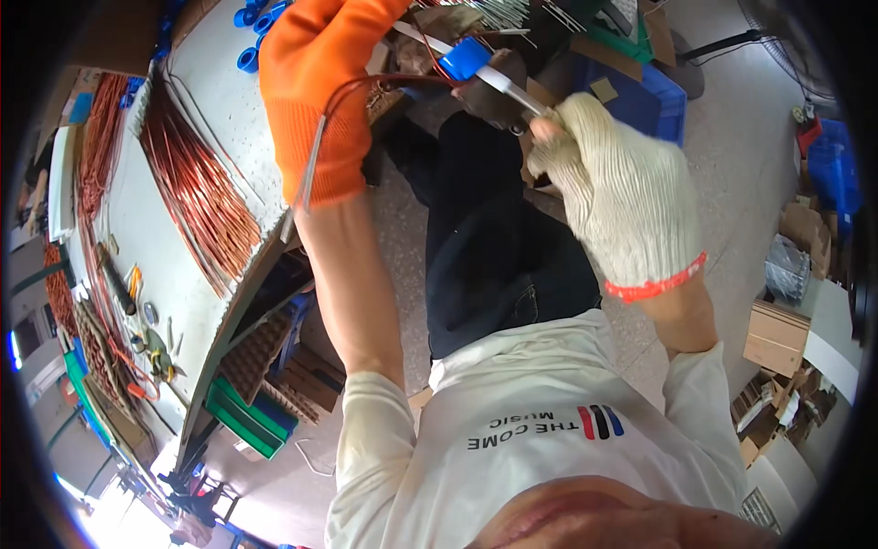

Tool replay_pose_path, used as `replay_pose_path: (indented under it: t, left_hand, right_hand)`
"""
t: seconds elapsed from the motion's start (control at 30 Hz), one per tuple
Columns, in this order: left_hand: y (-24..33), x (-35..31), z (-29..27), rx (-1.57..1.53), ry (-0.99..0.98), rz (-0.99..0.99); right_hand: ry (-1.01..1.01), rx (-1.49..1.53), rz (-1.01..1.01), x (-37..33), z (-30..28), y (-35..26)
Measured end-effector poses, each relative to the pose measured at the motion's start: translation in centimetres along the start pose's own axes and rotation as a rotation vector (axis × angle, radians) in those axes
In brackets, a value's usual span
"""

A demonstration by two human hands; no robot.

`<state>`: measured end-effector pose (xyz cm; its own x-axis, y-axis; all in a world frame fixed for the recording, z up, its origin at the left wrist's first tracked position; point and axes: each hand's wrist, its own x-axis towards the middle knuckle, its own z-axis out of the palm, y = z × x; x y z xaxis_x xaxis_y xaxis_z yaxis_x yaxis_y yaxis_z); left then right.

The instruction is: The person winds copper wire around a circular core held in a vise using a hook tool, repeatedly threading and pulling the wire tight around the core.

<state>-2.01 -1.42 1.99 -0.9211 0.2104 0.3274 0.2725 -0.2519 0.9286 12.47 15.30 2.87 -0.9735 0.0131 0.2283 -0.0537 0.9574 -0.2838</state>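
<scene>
My left hand (315,101), in an orange glove, is raised at the top edge beside the table. Its fingers look bent and closed, but the frame edge cuts them off and hides what they hold. In a cream knit glove, my right hand (631,192) is closed round the near end of a slim rod-like tool (526,95) with a pale flat part. A blue ring (465,59) encircles that tool. Copper wire (380,80) runs from beside the ring across my left glove, and its silvery ends (311,165) hang over the cuff.
A bundle of copper wires (197,178) lies on the white table (197,329), near several blue rings (247,60) and hand tools (137,288). Blue crates (654,105) stand on the floor at the right, with a fan (777,41) beyond. Cardboard boxes (776,339) are stacked right.
</scene>
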Motion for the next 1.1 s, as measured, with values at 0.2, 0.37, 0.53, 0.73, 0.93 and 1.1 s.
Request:
replay_pose_path:
  t: [0.2,0.37,0.53,0.73,0.93,1.1]
  left_hand:
    - [-3.1,-1.1,-1.2,0.036,0.041,0.125]
    - [-2.3,-3.0,-4.6,0.369,-0.064,0.5]
    - [-1.4,-5.8,-2.3,0.198,0.049,0.339]
    - [-0.9,-1.3,-2.8,0.336,0.0,0.467]
    - [-0.9,0.1,-1.5,-0.242,-0.105,-0.007]
    - [-0.2,0.0,-1.3,-0.116,-0.071,-0.043]
  right_hand:
    - [-0.161,0.444,0.3,-2.4,2.2,-0.5]
    - [-0.356,0.764,0.5,-16.1,0.3,4.8]
    - [-0.317,0.419,0.593,-13.9,-0.2,5.1]
    - [-0.158,0.207,0.235,-4.1,0.9,3.3]
    - [0.096,0.155,-0.022,-0.2,1.7,0.5]
    - [-0.09,0.134,0.141,-2.5,1.1,1.3]
